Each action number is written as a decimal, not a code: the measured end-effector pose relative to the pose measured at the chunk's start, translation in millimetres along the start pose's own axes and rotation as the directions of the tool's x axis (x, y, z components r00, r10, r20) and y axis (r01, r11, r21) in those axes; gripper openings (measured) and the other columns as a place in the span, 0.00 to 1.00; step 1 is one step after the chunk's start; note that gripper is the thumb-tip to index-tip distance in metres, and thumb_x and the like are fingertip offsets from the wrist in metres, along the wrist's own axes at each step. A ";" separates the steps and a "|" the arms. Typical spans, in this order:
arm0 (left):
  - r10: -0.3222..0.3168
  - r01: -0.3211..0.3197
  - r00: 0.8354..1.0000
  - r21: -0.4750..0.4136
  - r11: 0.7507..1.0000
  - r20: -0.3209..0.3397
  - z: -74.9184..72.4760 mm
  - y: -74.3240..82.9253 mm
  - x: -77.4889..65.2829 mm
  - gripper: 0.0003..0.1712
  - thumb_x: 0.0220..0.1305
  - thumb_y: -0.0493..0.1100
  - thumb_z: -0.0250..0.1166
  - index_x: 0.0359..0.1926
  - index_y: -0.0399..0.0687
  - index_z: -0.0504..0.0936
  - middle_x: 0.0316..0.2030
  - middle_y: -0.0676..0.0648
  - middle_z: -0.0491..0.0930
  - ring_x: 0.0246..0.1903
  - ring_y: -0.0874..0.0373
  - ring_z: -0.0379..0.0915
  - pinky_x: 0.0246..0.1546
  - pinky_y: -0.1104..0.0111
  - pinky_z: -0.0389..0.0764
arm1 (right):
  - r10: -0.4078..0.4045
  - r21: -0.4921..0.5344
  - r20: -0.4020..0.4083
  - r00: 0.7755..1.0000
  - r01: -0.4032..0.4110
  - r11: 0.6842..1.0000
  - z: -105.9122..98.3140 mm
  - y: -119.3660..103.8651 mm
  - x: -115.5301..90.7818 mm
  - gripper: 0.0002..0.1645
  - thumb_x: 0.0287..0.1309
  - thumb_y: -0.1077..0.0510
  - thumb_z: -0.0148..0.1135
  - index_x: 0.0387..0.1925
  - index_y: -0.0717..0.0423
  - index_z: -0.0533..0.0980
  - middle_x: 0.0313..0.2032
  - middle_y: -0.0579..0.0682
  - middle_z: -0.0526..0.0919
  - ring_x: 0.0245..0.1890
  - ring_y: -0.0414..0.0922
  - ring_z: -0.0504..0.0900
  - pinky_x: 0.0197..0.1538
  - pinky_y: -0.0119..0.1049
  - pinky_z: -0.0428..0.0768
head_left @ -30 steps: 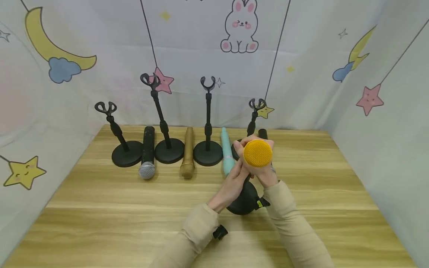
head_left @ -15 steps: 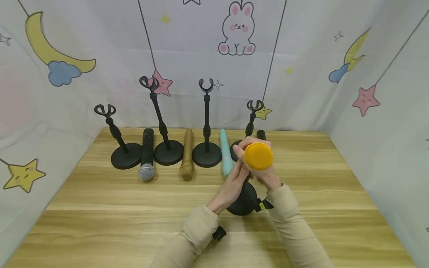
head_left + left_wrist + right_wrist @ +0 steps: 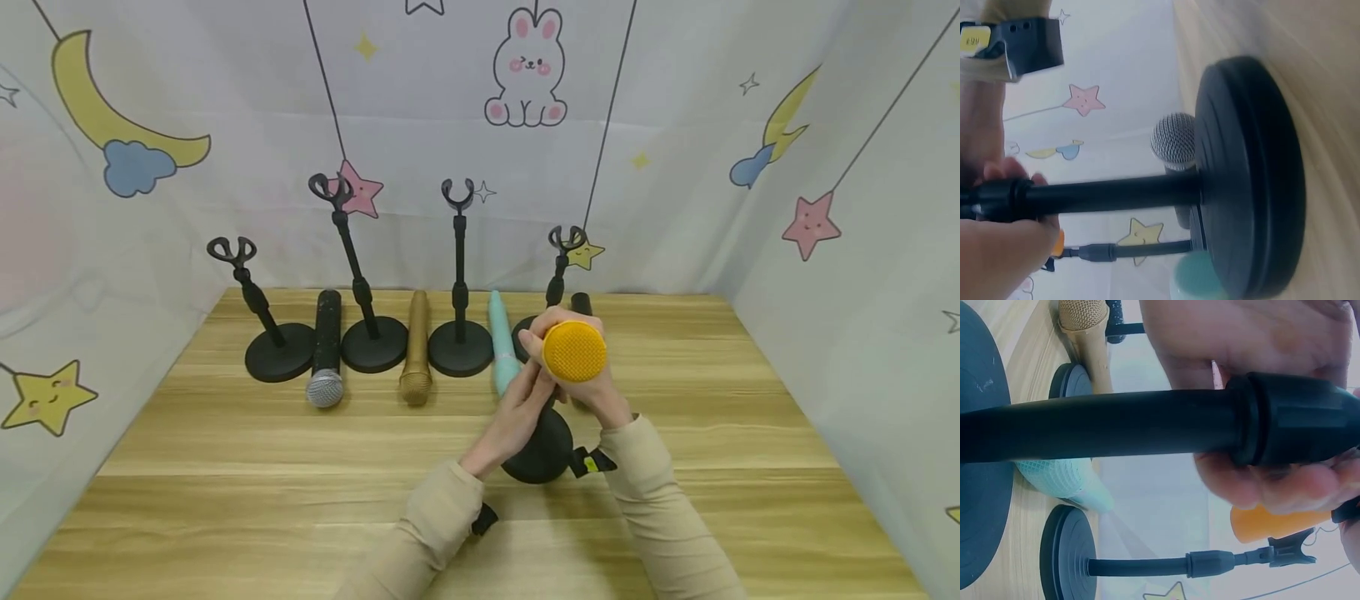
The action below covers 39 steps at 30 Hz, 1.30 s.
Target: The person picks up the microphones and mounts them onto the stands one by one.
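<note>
Two hands work at one stand in the head view: the left hand [image 3: 512, 422] has its fingers curled round the near stand [image 3: 536, 450], and the right hand [image 3: 595, 392] is wrapped round the orange mic [image 3: 575, 352], held above that stand, head toward the camera. The hands hide the joint; whether the mic is seated cannot be told. If it is not, early release by the right hand would probably drop it; excess side force may tip the stand. A sideways swing could roll the teal mic [image 3: 505, 350], which lies just beside the hands. Surface: wood-grain table [image 3: 262, 500], with four rear stands [image 3: 459, 342] upright and the black mic [image 3: 326, 342] and gold mic [image 3: 417, 350] lying among them. Room: white cloth [image 3: 420, 125] on three sides, printed with moons, stars and a rabbit. In the left wrist view, the pole [image 3: 1116, 194] runs from the left hand to the round base [image 3: 1247, 175]; full contact with the table cannot be confirmed, and an unevenly set base may rock. A silver-headed mic [image 3: 1174, 140] shows beyond it. In the right wrist view, fingers surround the collar [image 3: 1297, 419], the orange mic's body beyond; twisting could loosen the collar and let the pole slip. Pale wood and cloth form the background.
</note>
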State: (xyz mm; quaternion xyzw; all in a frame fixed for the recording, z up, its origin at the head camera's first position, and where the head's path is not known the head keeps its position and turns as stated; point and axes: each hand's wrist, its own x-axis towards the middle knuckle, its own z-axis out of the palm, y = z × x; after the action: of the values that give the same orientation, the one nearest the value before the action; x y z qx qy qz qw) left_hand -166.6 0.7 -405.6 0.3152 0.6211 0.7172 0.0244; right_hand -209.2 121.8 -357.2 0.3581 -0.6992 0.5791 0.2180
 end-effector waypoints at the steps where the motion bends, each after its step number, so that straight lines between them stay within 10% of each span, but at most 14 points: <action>1: 0.000 0.001 1.000 -0.005 1.000 0.015 -1.5 -0.4 0.1 0.33 0.77 0.62 0.41 0.59 0.35 0.66 0.40 0.32 0.69 0.38 0.52 0.68 0.44 0.73 0.72 | 0.004 0.004 0.002 1.000 -0.004 1.000 -0.4 -0.1 -0.2 0.07 0.52 0.73 0.64 0.25 0.60 0.78 0.23 0.54 0.81 0.25 0.39 0.76 0.33 0.30 0.77; 11: -0.146 0.155 0.970 -0.033 0.987 0.193 -23.2 -6.1 -2.4 0.33 0.74 0.45 0.60 0.75 0.46 0.61 0.66 0.37 0.69 0.57 0.61 0.71 0.64 0.69 0.73 | 0.011 0.005 0.032 0.999 -0.011 1.000 -1.3 -3.9 -0.5 0.07 0.54 0.74 0.64 0.27 0.62 0.78 0.25 0.52 0.80 0.26 0.39 0.75 0.35 0.29 0.76; 17: -0.333 0.338 0.928 -0.002 0.941 0.170 -26.4 -13.1 -3.8 0.24 0.68 0.36 0.66 0.62 0.47 0.73 0.52 0.39 0.78 0.48 0.61 0.76 0.58 0.67 0.77 | 0.049 -0.024 0.012 0.999 -0.049 0.999 -1.2 -7.0 -7.0 0.10 0.52 0.74 0.67 0.37 0.65 0.78 0.39 0.59 0.81 0.43 0.38 0.78 0.54 0.33 0.75; 21: -0.443 0.449 0.885 -0.009 0.894 0.144 -22.8 -18.9 -5.1 0.21 0.70 0.39 0.65 0.61 0.45 0.75 0.52 0.46 0.81 0.50 0.62 0.77 0.63 0.61 0.77 | 0.122 -0.074 -0.086 0.989 -0.128 0.989 1.0 -10.0 -19.6 0.29 0.47 0.73 0.70 0.54 0.66 0.74 0.57 0.65 0.74 0.63 0.42 0.70 0.70 0.46 0.64; 28: -0.536 0.543 0.835 -0.024 0.839 0.128 -18.8 -25.1 -7.4 0.24 0.71 0.42 0.63 0.66 0.44 0.73 0.59 0.49 0.75 0.60 0.59 0.68 0.73 0.53 0.64 | 0.403 0.072 -0.189 0.896 -0.397 0.915 8.0 -20.5 -49.9 0.55 0.50 0.70 0.72 0.73 0.50 0.51 0.64 0.47 0.65 0.57 0.44 0.71 0.62 0.34 0.70; 34: -0.571 0.571 0.806 0.048 0.820 0.158 -19.2 -30.4 -10.4 0.19 0.70 0.43 0.65 0.59 0.45 0.78 0.61 0.46 0.74 0.60 0.57 0.67 0.70 0.54 0.67 | 0.463 0.196 -0.159 0.872 -0.432 0.881 17.9 -25.2 -59.9 0.47 0.55 0.73 0.69 0.68 0.53 0.53 0.58 0.46 0.70 0.56 0.40 0.75 0.59 0.26 0.76; 39: -0.566 0.559 0.811 0.089 0.825 0.148 -18.1 -34.3 -9.7 0.13 0.70 0.43 0.65 0.51 0.41 0.82 0.55 0.49 0.80 0.55 0.61 0.70 0.66 0.59 0.71 | 0.613 0.261 -0.206 0.763 -0.561 0.786 24.8 -28.5 -62.0 0.25 0.61 0.68 0.67 0.55 0.50 0.68 0.45 0.42 0.80 0.48 0.36 0.80 0.42 0.28 0.79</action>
State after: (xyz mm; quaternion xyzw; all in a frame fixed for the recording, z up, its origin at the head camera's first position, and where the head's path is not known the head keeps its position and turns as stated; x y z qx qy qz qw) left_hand -179.8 -11.5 -441.3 0.1773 0.6969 0.6356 0.2808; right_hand -144.8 111.2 -388.9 0.0531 -0.6816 0.7245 0.0876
